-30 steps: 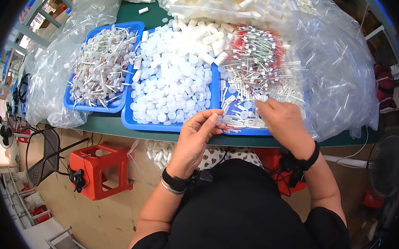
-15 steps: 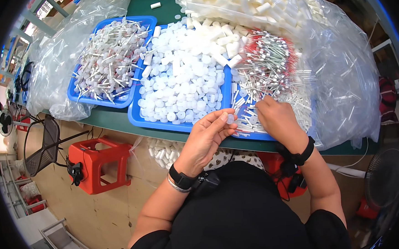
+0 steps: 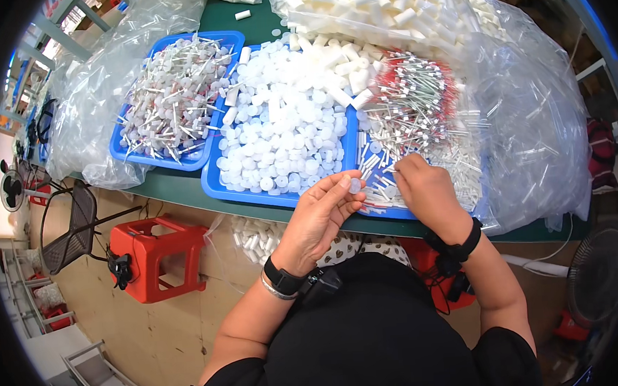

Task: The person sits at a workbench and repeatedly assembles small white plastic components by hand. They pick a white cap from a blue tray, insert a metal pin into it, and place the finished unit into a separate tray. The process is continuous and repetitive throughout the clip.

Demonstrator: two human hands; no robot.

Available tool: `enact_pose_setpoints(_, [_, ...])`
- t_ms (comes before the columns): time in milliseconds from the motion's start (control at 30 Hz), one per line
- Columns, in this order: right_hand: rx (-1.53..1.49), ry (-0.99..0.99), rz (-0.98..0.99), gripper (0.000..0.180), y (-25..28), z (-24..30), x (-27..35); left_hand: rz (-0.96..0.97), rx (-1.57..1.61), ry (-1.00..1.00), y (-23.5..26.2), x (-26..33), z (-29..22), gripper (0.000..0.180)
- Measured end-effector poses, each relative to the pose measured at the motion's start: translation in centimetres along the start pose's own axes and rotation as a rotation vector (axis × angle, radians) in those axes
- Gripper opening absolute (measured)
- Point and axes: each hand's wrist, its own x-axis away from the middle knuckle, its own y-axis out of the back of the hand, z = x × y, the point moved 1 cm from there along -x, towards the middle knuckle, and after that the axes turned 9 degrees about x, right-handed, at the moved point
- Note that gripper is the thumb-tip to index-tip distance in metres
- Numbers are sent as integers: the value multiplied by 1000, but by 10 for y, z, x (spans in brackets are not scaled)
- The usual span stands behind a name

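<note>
Between the thumb and fingers of my left hand point(image 3: 326, 212) is a small translucent white disc point(image 3: 355, 185), held at the near edge of the right-hand blue tray point(image 3: 401, 213). Over that tray, my right hand point(image 3: 425, 186) has its thumb and fingertips pinched together. Whatever they hold is too small to make out. Thin white tubes point(image 3: 456, 173) lie loose around it in the tray. Behind them rises a heap of red-wired pieces with white ends point(image 3: 416, 91). Left of my hands, a middle blue tray point(image 3: 242, 191) is full of similar translucent discs point(image 3: 278, 149).
A far-left blue tray point(image 3: 197, 159) holds sticks fitted with discs. White foam cylinders point(image 3: 382, 1) fill a clear bag at the back. Plastic bags point(image 3: 531, 123) flank the trays. Red stools point(image 3: 161, 255) stand below the green table point(image 3: 174, 190), with a fan point(image 3: 600, 274) at right.
My right hand has shifted slightly down and to the left, its fingertips still pinched. My left hand keeps the disc in nearly the same place. The whole view has moved a little.
</note>
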Motion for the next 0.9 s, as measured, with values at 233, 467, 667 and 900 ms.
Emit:
enact_pose_setpoints(233, [-157, -85, -239, 14, 37, 12, 5, 15, 33, -5, -4, -2, 3, 37])
enact_pose_setpoints(467, [-199, 58, -272, 9, 55, 25, 8, 60, 110, 70, -10, -5, 6, 40])
enact_pose_setpoints(667, [-94, 126, -289, 10, 57, 24, 10, 54, 146, 93, -11, -6, 8, 39])
enact_pose_setpoints(900, [-84, 124, -309, 12, 62, 25, 11, 69, 33, 48, 1, -8, 13, 35])
